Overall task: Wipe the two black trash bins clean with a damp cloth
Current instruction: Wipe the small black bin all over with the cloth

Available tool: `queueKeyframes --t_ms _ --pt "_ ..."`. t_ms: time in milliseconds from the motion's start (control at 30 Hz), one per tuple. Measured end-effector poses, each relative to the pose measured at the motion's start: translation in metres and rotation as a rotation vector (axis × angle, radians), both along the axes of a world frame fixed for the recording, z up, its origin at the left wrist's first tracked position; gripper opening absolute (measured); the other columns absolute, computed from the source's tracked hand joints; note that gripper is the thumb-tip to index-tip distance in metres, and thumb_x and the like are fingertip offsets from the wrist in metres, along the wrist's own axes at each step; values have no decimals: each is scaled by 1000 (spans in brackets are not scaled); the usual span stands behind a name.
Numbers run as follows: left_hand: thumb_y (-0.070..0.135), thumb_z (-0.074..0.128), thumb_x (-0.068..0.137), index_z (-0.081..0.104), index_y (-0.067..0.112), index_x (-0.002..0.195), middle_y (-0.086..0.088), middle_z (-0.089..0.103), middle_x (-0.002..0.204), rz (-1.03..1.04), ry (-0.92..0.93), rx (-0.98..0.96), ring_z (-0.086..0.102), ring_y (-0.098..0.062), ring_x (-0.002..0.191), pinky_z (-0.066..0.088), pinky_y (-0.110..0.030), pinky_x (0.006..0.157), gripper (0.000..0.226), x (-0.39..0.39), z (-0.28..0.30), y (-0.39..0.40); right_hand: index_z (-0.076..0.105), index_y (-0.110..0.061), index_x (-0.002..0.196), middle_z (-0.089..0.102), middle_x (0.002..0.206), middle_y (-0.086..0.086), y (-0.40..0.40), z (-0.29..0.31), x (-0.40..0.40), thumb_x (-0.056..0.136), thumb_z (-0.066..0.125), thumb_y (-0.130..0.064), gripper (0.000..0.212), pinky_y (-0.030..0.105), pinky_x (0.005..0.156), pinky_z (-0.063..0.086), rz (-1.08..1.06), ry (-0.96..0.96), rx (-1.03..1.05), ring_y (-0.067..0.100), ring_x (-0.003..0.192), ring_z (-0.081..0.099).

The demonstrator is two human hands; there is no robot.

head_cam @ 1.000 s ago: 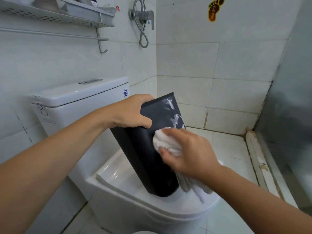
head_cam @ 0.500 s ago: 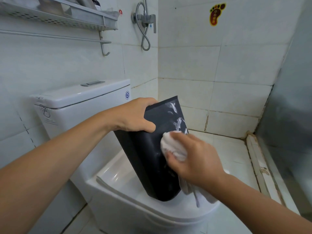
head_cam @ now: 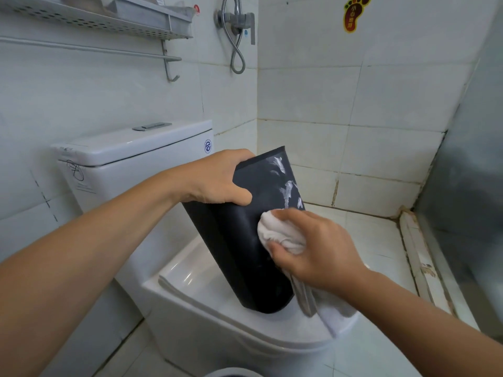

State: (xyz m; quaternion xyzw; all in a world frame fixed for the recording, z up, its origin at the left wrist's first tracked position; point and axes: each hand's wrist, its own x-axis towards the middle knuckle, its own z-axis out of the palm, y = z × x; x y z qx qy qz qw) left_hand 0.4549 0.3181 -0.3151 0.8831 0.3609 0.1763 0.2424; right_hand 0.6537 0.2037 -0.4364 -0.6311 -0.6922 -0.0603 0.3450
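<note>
White tiled walls (head_cam: 313, 99) close in a small bathroom corner, with a grey panel (head_cam: 468, 172) along the right edge. A white toilet (head_cam: 223, 330) fills the lower middle of the view, its cistern (head_cam: 130, 159) set against the left wall and its lid (head_cam: 190, 281) closed. Above the cistern hangs a perforated metal shelf (head_cam: 95, 20) with a rail (head_cam: 89, 49) under it, and a shower valve with a looped hose (head_cam: 236, 36) sits near the corner.

One black trash bin (head_cam: 245, 254) stands on the closed lid, tilted so its upper end leans away toward the corner while its lower end rests on the lid. White streaks (head_cam: 285, 186) mark the upper part of its near face. Only this one bin is in view.

The left hand (head_cam: 215, 180) grips the bin's upper end, thumb curled onto the near face and fingers wrapped over the top edge; their tips are hidden behind it. The right hand (head_cam: 313, 254) holds a bunched white cloth (head_cam: 275, 229) against the bin's near face, just below the streaks, with fingers and thumb curled round the wad. The cloth's loose tail hangs down beneath the wrist onto the lid; whether it is damp cannot be told from here.

High on the far wall is a small yellow and red foot-shaped sticker (head_cam: 353, 13).
</note>
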Motion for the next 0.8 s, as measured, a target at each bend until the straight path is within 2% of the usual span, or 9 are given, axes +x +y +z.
queueKeyframes --t_ms 100,167,233,267,400,500,567,700,800 --pt "9 75 80 64 23 118 -1 75 107 26 -6 -1 72 -25 98 59 -52 90 42 -2 -1 3 56 -42 128 68 103 -11 8 3 2 85 57 -65 48 33 69 49 -120 17 30 21 89 67" --pt "14 75 76 64 25 117 1 75 106 31 -5 -4 72 -23 97 59 -51 91 43 -4 -1 3 54 -43 127 66 98 -11 -2 1 -11 83 54 -65 50 35 67 52 2 -39 43 21 84 66" --pt "10 75 79 65 25 117 1 75 106 34 -11 -8 72 -23 98 60 -49 90 42 -6 -2 4 52 -45 128 66 97 -13 -11 -2 -17 80 55 -65 52 35 68 53 122 -33 -14 16 85 65" --pt "7 75 82 64 24 118 0 75 106 32 -14 -12 72 -25 98 59 -49 90 41 -6 -2 4 53 -45 128 67 97 -14 -9 -1 -14 80 56 -65 52 34 70 53 113 -23 -21 14 86 65" --pt "5 73 84 64 22 118 -2 75 105 51 -28 -17 72 -25 96 60 -48 89 39 -6 -2 4 60 -39 120 69 98 -10 11 3 2 86 59 -62 42 35 71 52 -129 18 -26 21 89 67" --pt "4 73 84 64 21 118 -2 76 105 52 -20 -20 72 -23 95 59 -47 88 39 -7 -3 4 58 -41 125 68 98 -11 -2 0 -7 82 53 -66 49 36 71 53 29 -54 -9 18 87 66" --pt "5 73 84 64 22 118 -2 76 105 52 -21 -23 72 -24 95 59 -45 87 39 -7 -3 4 56 -45 128 69 100 -13 -9 0 -9 81 54 -67 52 34 72 53 110 -35 -53 13 89 66" --pt "7 74 83 64 23 117 -2 75 103 71 -20 -22 72 -27 95 59 -47 87 38 -6 -3 4 60 -41 125 69 101 -11 13 3 4 87 59 -61 43 32 70 46 -123 30 -55 19 91 67" --pt "12 76 80 64 25 116 0 76 103 72 -2 -24 73 -26 96 61 -52 89 40 -7 -2 4 59 -39 124 68 98 -10 5 1 -4 86 56 -62 44 34 69 52 -47 -40 5 21 86 66"
